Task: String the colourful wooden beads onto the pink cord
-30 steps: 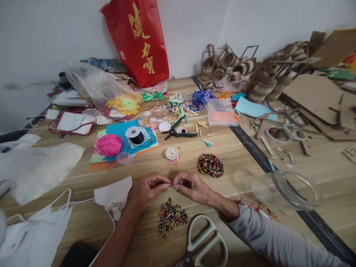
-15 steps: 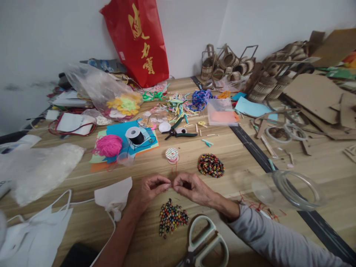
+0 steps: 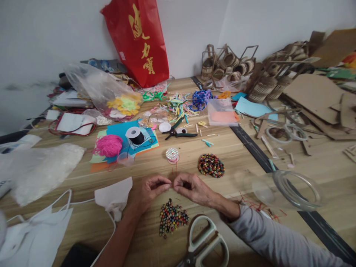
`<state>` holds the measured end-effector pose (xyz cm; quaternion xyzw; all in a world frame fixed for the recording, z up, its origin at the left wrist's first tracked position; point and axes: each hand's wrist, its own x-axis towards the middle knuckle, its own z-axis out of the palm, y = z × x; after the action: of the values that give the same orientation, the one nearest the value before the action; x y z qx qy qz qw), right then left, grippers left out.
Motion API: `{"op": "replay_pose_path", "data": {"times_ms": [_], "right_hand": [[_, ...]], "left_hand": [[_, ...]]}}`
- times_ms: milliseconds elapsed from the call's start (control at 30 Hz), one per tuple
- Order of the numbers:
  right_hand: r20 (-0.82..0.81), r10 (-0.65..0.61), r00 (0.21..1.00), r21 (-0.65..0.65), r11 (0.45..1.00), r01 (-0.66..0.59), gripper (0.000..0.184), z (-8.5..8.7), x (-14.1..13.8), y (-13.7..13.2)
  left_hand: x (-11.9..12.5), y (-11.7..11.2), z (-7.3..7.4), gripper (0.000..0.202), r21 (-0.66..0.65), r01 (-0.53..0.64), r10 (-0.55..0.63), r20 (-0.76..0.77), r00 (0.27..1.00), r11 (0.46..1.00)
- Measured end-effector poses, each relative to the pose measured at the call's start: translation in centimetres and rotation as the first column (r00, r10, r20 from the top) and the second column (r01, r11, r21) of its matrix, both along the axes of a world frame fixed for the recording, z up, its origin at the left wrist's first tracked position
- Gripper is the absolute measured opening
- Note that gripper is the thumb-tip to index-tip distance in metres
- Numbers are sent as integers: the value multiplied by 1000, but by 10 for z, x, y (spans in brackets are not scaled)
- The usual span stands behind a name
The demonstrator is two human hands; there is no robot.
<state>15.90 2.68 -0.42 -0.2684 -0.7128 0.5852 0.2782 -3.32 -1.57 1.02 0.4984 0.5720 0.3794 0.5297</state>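
Just above a loose pile of small colored beads (image 3: 172, 218), my left hand (image 3: 154, 188) and my right hand (image 3: 193, 189) meet almost tip to tip. Both are pinched, thumb against forefinger. From a small spool with a glittery top (image 3: 172, 154), a thin red thread (image 3: 175, 170) runs down to the fingertips and seems to be held between them; its end is too fine to see. To the right of the spool lies a coil of strung beads (image 3: 211, 165). Large scissors with pale handles (image 3: 204, 241) rest below my right hand.
Behind the spool are black-handled pliers (image 3: 180, 133), black cord on a reel (image 3: 135, 136) and pink yarn (image 3: 109, 145). Clear tubing (image 3: 299, 191) and red thread scraps (image 3: 258, 207) lie right. White paper (image 3: 113, 193) is beside my left wrist. A red bag (image 3: 139, 44) leans on the wall.
My left fingertips have shifted very slightly toward the right hand. Everything else looks the same.
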Motion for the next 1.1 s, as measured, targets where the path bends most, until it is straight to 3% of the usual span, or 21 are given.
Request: {"op": "replay_pose_path", "data": {"times_ms": [400,1100], "right_hand": [[8,-8,1000,7,1000,8,9,-1,0,0],[19,-18,1000,36,999,17,9,-1,-1,0]], "left_hand": [[1,-1,-1,9,-8,27,-27,47,999,1000],[-2,-1,-11,9,48,87,-86,-14,996,995]]}}
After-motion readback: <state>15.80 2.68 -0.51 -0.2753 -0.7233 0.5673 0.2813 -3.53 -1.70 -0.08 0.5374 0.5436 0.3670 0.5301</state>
